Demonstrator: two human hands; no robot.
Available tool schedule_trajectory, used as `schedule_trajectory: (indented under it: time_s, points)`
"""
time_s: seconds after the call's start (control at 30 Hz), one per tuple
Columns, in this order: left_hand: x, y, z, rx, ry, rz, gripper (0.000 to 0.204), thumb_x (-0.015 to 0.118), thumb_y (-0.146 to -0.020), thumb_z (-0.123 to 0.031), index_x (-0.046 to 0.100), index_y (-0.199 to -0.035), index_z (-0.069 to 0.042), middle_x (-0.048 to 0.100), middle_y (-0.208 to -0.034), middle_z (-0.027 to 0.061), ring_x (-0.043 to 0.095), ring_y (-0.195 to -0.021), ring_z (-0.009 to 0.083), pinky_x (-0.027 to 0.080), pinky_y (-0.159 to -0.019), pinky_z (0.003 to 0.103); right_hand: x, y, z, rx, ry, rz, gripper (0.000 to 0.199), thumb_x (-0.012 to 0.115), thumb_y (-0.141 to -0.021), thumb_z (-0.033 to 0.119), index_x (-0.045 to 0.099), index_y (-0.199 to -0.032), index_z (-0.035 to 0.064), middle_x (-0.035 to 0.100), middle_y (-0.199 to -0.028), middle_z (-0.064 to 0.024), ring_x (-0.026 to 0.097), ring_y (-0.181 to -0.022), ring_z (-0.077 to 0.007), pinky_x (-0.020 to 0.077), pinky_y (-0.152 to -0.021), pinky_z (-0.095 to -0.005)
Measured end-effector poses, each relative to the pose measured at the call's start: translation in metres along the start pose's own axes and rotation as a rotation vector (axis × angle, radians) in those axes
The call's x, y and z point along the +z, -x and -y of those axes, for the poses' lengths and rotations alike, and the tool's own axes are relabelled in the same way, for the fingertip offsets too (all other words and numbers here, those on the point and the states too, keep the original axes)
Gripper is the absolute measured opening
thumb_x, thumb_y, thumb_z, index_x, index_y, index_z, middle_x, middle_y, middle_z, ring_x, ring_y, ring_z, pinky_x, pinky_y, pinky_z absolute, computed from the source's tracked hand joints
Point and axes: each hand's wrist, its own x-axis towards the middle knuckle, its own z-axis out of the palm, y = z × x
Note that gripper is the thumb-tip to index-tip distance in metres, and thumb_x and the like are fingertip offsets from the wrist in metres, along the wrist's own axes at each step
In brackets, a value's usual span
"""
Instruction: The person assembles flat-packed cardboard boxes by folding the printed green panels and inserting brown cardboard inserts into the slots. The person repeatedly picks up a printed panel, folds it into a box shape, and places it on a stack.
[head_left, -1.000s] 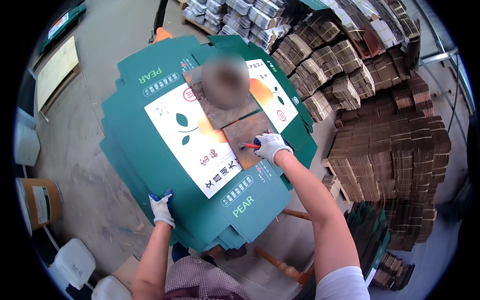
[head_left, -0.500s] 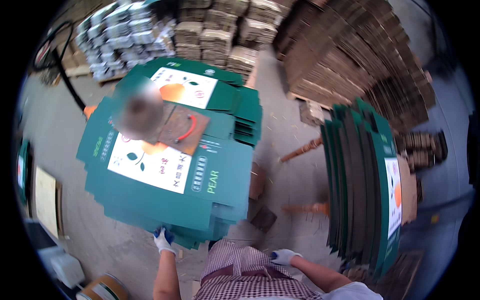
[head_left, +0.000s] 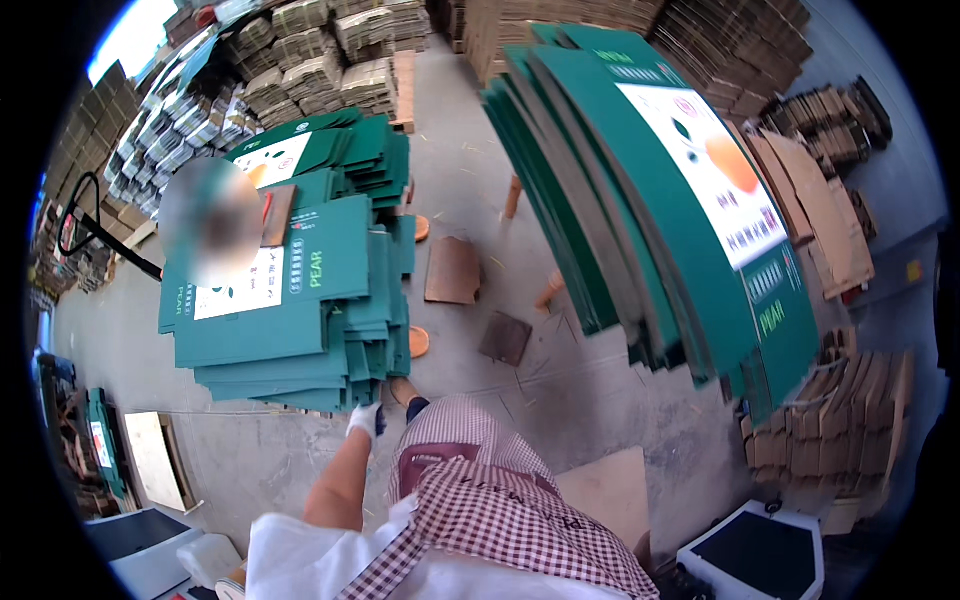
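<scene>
Light-green lettering marks the left green cardboard stack and the right green cardboard stack, whose white rectangular panel bears dark characters. The maroon-checked white cloth apron bears dark letters.

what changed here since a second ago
The right hand let go of the red handle and left view. The left hand moved rightward to the near corner of the green cardboard stack. The camera turned right, toward a second green stack. The rusty plate stayed on the first stack.
</scene>
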Motion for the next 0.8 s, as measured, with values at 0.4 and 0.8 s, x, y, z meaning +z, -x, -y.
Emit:
schedule_trajectory:
  time_s: [0.4, 0.8]
  points:
    - [0.558, 0.315, 0.129, 0.669, -1.316, 1.068, 0.034, 0.061, -0.08, -0.024, 0.054, -0.108, -0.008, 0.059, -0.096, 0.0057, 0.054, -0.082, 0.0155, 0.043, -0.073, 0.029, -0.261, 0.018, 0.046, -0.107, -0.67, -0.212, 0.022, 0.057, -0.081, 0.015, 0.061, -0.099, 0.0031, 0.063, -0.093, -0.0029, 0.059, -0.081, -0.0119, 0.0465, -0.071, -0.0238]
    - [0.862, 0.673, 0.199, 1.174, -0.887, 2.191, 0.046, 0.066, -0.074, -0.027, 0.053, -0.111, -0.002, 0.059, -0.1, 0.0142, 0.058, -0.088, 0.0264, 0.045, -0.077, 0.034, -0.595, -0.04, 0.029, -0.372, -1.349, -0.587, 0.025, 0.052, -0.083, 0.01, 0.057, -0.105, 0.0001, 0.06, -0.098, -0.0069, 0.056, -0.089, -0.0156, 0.044, -0.082, -0.0282]
